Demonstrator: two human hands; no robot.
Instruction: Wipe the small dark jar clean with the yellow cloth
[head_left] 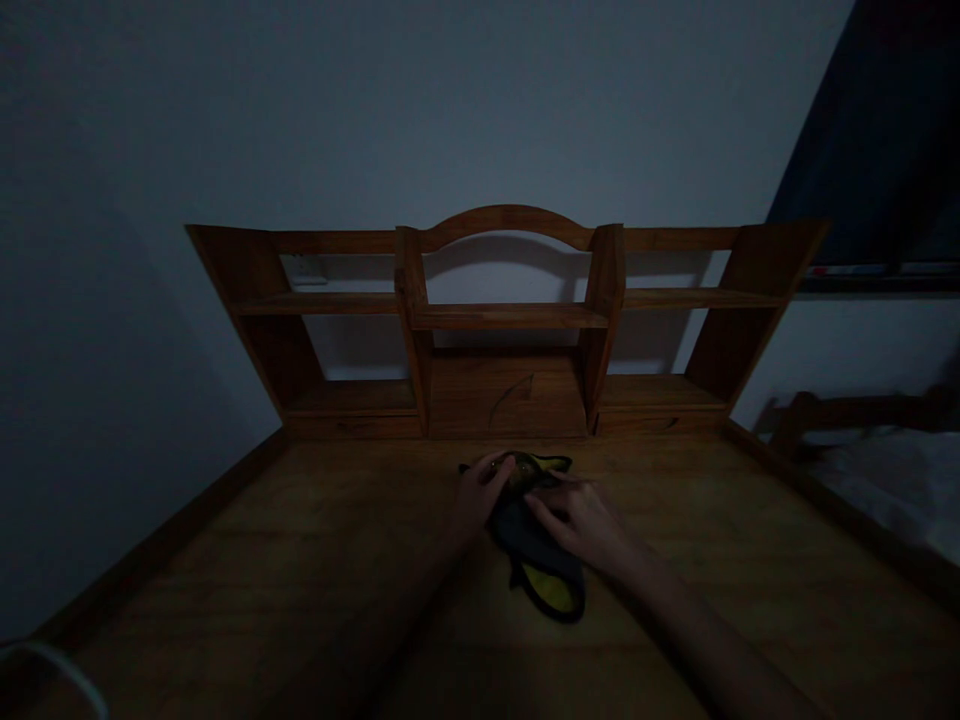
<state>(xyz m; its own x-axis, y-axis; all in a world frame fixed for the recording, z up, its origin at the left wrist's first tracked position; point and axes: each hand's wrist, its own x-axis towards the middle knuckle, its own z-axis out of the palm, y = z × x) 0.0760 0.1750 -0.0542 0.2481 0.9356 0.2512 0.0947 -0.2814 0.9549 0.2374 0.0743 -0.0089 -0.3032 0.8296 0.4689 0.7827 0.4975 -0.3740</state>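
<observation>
A small dark cloth item with yellow parts (pixel 546 572) lies on a wooden desk (pixel 300 560), near the middle. My left hand (pixel 480 495) rests on its far left end, fingers curled over the edge of the fabric. My right hand (pixel 581 518) lies on top of it from the right, fingers bent and pressing the cloth down. The light is dim, so the kind of cloth item cannot be made out.
A wooden hutch with shelves and an arched top (pixel 508 310) stands at the desk's back against a pale wall. A bed with a wooden frame and white bedding (pixel 892 480) is at the right. A pale curved object (pixel 52 672) shows at the lower left corner.
</observation>
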